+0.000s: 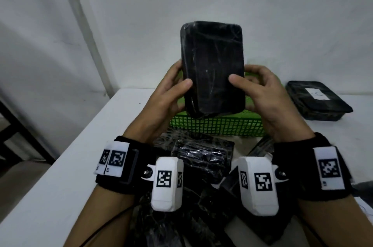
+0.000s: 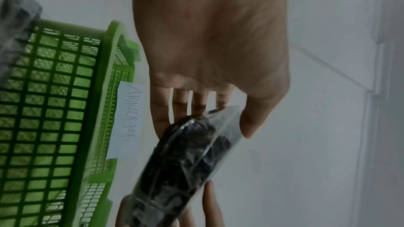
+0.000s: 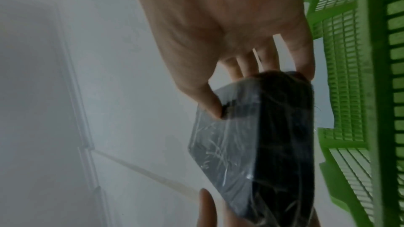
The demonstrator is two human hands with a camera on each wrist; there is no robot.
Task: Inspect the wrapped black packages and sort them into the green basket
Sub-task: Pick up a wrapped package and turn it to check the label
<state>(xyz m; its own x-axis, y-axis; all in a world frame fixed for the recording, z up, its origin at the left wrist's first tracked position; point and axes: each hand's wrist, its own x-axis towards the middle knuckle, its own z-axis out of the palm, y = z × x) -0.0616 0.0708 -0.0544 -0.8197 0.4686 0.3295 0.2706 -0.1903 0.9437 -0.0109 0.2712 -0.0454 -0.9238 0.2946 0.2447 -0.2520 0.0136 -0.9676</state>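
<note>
A black package wrapped in clear film (image 1: 213, 67) stands upright in the air above the green basket (image 1: 218, 125). My left hand (image 1: 171, 90) grips its lower left edge, thumb on the front. My right hand (image 1: 256, 89) grips the lower right edge the same way. In the left wrist view the black package (image 2: 183, 158) sits between thumb and fingers beside the green basket (image 2: 56, 110), which carries a handwritten paper label (image 2: 126, 120). The right wrist view shows the black package (image 3: 262, 144) pinched by the thumb, the green basket (image 3: 360, 92) at the right.
Several more wrapped black packages (image 1: 203, 158) lie heaped on the white table (image 1: 60, 166) in front of the basket. Another black package with a white label (image 1: 317, 100) lies at the right. A white wall stands behind; the table edge drops off at the left.
</note>
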